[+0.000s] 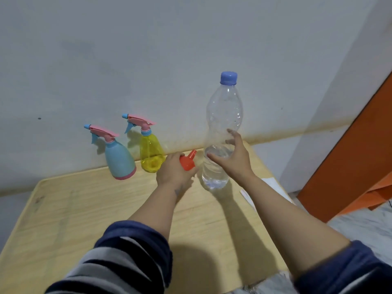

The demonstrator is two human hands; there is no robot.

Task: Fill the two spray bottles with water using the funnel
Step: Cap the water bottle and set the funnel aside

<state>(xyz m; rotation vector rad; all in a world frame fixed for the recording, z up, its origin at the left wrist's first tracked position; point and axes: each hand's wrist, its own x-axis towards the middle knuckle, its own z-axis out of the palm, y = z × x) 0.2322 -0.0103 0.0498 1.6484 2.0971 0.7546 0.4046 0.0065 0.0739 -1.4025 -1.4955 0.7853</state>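
Funnel [187,161]: orange, in your left hand [174,171]; fingers curled round its wide end, spout pointing up and to the right, toward the water bottle.
Left hand: clamped on the funnel, low over the table [84,209], just right of the yellow spray bottle.
Water bottle [220,132]: clear, upright, long axis vertical, blue cap [228,78] on; water fills only its lower part. It stands at the right rear of the table.
Right hand [230,158]: fingers spread apart around the bottle's lower middle, thumb to the left, fingers to the right; whether it presses the plastic or only nears it, you cannot tell.
Yellow spray bottle [151,154]: upright by the wall, trigger head screwed on, nozzle facing left; nearest to your left hand.
Blue spray bottle [119,161]: upright, left of the yellow one, trigger head on, nozzle facing left.
Key relation: both spray bottles lie left of the funnel, the water lies right of it. Your left hand is the nearer one to the sprayers, your right to the water.
Likely need: both trigger heads and the cap must come off before any pouring.
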